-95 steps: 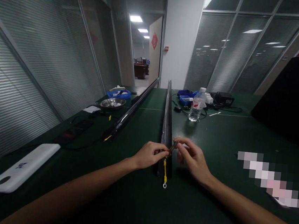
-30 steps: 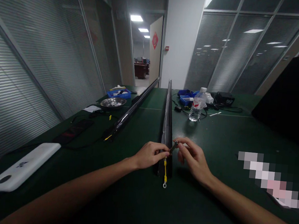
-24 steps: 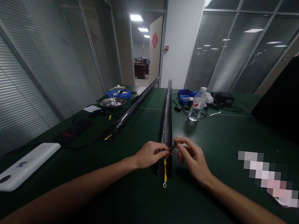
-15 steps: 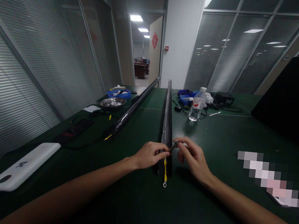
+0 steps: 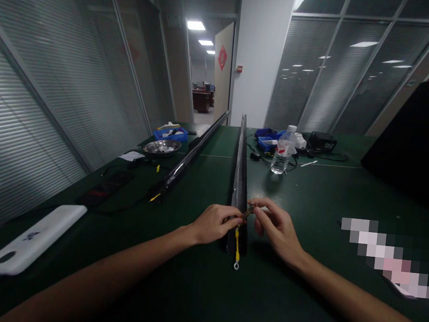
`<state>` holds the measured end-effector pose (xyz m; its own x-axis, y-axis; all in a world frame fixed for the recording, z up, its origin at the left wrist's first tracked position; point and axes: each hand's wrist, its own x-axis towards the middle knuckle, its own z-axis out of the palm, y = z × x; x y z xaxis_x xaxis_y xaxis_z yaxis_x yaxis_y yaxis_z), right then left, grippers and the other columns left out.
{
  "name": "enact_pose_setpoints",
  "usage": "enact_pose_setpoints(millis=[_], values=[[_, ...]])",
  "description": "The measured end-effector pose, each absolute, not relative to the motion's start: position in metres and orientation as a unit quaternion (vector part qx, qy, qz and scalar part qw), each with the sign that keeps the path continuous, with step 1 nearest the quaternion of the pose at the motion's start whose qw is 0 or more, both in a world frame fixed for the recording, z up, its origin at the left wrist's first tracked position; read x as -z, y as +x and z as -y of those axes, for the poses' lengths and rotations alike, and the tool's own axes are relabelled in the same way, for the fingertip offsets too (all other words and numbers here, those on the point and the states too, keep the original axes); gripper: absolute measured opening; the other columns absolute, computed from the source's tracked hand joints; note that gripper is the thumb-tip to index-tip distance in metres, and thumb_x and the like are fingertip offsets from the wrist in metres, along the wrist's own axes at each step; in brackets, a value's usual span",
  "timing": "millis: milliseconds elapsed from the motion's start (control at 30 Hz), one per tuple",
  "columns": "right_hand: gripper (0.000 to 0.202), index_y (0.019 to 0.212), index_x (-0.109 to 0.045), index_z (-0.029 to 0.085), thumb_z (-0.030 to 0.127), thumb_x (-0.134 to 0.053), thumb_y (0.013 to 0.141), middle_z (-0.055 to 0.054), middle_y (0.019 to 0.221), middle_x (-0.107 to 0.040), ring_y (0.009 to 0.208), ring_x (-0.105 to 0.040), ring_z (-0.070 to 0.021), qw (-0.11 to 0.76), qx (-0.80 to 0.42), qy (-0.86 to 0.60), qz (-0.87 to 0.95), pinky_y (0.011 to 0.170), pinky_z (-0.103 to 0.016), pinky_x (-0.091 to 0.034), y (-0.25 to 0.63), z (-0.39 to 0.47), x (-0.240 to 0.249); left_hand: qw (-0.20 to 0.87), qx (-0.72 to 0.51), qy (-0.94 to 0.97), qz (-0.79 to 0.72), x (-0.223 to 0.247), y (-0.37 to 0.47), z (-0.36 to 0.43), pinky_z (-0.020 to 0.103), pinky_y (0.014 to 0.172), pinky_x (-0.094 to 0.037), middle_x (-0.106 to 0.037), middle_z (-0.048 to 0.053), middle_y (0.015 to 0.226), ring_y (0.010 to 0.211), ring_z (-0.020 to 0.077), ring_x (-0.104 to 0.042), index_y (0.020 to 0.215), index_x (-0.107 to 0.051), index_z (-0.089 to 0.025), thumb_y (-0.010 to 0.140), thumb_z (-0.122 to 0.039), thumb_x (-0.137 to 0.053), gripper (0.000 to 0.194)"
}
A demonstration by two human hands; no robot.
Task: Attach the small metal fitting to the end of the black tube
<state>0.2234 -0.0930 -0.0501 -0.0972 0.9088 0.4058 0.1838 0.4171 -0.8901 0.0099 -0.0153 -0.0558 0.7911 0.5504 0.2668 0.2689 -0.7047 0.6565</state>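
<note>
A long black channel-shaped strip point(image 5: 241, 168) runs away from me down the middle of the table. Over its near end, my left hand point(image 5: 212, 224) is closed in a pinch on the lower end of a small brass-coloured metal piece point(image 5: 248, 212). At its upper end, the thumb and forefinger of my right hand point(image 5: 276, 227) close on the same piece. Its exact kind is too small to tell. Below my left fingertips hangs a short yellow wire point(image 5: 237, 246) with a ring terminal point(image 5: 236, 266) at its near end.
A second black strip point(image 5: 187, 163) lies slanting to the left. Farther back are a metal bowl point(image 5: 161, 147), blue trays point(image 5: 267, 144) and a water bottle point(image 5: 281, 155). A white slab-like device point(image 5: 34, 240) lies near left; a dark screen-like panel point(image 5: 417, 140) stands right.
The small metal piece has turned slightly between my fingers, and my right thumb and forefinger have shifted a little on it. My left hand and the strips stay put.
</note>
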Motion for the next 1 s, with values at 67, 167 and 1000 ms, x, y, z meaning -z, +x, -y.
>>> enact_pose_setpoints(millis=[67, 167, 1000], values=[[0.028, 0.116, -0.069, 0.021, 0.044, -0.057, 0.106, -0.002, 0.085, -0.063, 0.061, -0.059, -0.0135, 0.529, -0.34, -0.415, 0.657, 0.052, -0.025, -0.048, 0.2241, 0.0921, 0.0512, 0.309, -0.228, 0.893, -0.234, 0.0556, 0.0097, 0.0152, 0.024, 0.076, -0.046, -0.074, 0.003, 0.099, 0.085, 0.0169, -0.066, 0.105, -0.074, -0.016, 0.105, -0.029, -0.057, 0.021], [0.027, 0.116, -0.07, 0.022, 0.043, -0.057, 0.107, -0.003, 0.091, -0.063, 0.063, -0.06, -0.0133, 0.533, -0.343, -0.412, 0.655, 0.053, -0.026, -0.049, 0.2249, 0.0908, 0.0532, 0.31, -0.226, 0.892, -0.24, 0.055, 0.0095, 0.0154, 0.024, 0.074, -0.045, -0.073, 0.003, 0.099, 0.083, 0.0165, -0.066, 0.106, -0.074, -0.016, 0.105, -0.031, -0.058, 0.021], [0.028, 0.118, -0.068, 0.021, 0.044, -0.06, 0.105, -0.001, 0.084, -0.063, 0.062, -0.058, -0.0131, 0.528, -0.359, -0.412, 0.651, 0.054, -0.025, -0.049, 0.222, 0.094, 0.0501, 0.304, -0.212, 0.9, -0.228, 0.055, 0.0097, 0.0143, 0.024, 0.078, -0.048, -0.074, 0.004, 0.102, 0.09, 0.0175, -0.068, 0.106, -0.073, -0.017, 0.108, -0.029, -0.053, 0.024]])
